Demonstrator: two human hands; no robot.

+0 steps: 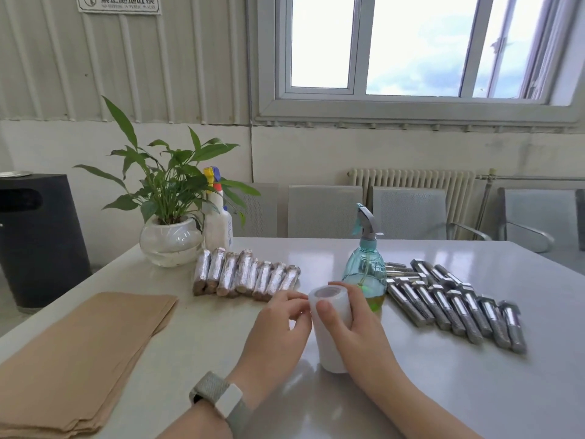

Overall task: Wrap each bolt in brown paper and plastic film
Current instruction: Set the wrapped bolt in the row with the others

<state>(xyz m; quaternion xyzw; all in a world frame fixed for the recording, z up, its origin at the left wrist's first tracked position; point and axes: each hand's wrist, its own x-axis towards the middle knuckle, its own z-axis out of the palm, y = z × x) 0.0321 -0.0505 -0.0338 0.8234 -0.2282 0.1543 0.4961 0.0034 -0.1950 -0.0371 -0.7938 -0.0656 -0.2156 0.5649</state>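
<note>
My right hand [354,324] grips a white roll of plastic film [329,337] held above the table's middle, thumb across its front. My left hand [278,324] has its fingertips at the roll's left edge, pinching at the film there. A stack of brown paper sheets [82,356] lies at the near left. Several wrapped bolts [247,275] lie side by side behind my hands. Several bare steel bolts [456,304] lie in a row on the right.
A teal spray bottle [364,267] stands just behind the roll. A potted plant in a glass bowl [171,239] and a white spray bottle [218,223] stand at the back left. Metal chairs [323,210] line the table's far side; a black bin [38,239] stands left.
</note>
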